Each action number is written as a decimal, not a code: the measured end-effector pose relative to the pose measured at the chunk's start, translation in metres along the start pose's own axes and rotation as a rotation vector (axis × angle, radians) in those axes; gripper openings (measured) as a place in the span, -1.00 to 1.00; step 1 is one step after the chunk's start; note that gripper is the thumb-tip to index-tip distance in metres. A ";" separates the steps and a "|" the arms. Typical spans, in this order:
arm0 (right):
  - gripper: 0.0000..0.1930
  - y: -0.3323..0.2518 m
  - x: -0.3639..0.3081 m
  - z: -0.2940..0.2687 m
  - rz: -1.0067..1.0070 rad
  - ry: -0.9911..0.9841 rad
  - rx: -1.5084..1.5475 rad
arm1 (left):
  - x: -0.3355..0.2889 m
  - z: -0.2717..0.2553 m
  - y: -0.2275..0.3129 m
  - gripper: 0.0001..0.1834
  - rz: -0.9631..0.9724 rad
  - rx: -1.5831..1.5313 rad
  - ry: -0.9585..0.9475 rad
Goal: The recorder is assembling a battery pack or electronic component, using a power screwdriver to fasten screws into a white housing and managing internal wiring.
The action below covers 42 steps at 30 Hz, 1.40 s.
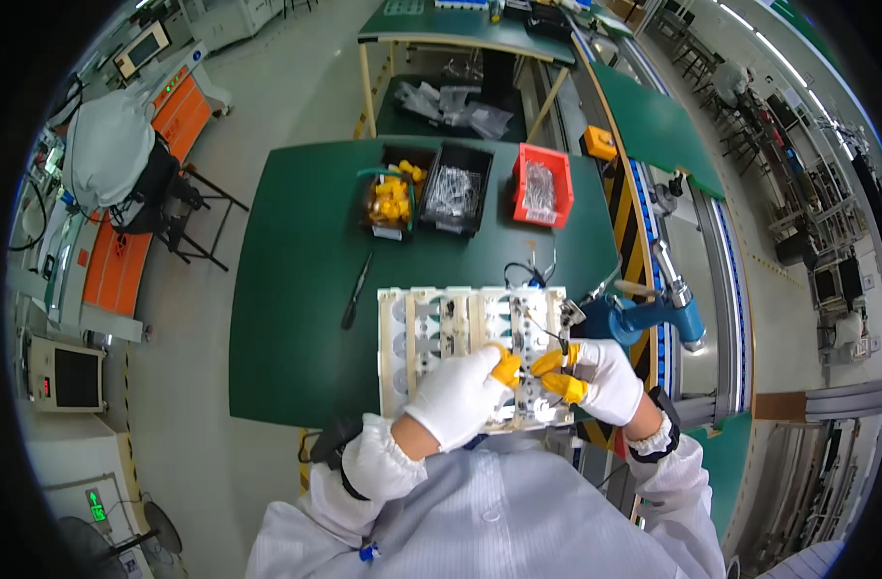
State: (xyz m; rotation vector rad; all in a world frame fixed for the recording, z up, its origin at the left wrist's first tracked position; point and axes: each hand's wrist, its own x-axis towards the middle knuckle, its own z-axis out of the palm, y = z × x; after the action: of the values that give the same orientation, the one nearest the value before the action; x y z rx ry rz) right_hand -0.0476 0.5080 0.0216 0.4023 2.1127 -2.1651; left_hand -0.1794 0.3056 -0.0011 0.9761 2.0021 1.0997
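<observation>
A white frame with rows of round openings and small metal and dark parts (396, 333) lies at the table's near edge. Over its right half my left hand (465, 388) has its fingers pinched together, in a white glove with yellow fingertip covers. My right hand (600, 378), gloved the same way, faces it closely with thumb and fingers drawn together. Whatever sits between the fingertips of either hand is too small and covered to make out. A thin dark wire (555, 337) runs over the frame near the right fingers.
Behind the frame stand a bin of yellow parts (392, 200), a black bin (452, 193) and a red bin (544, 183) of small metal pieces. A dark pen-like tool (358, 291) lies left. A blue power tool (643, 317) rests right, beside the conveyor rail (719, 289). A person (113, 154) sits far left.
</observation>
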 end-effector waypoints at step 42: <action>-0.73 -0.097 0.230 0.029 -0.405 0.489 -1.245 | -0.049 0.030 0.026 -0.67 0.208 0.657 0.233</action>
State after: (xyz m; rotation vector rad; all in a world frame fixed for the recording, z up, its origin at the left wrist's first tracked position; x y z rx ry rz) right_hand -0.2958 0.5103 0.0584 0.3755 3.4507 -0.4444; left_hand -0.1219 0.2859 0.0173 1.4629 2.5741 0.6742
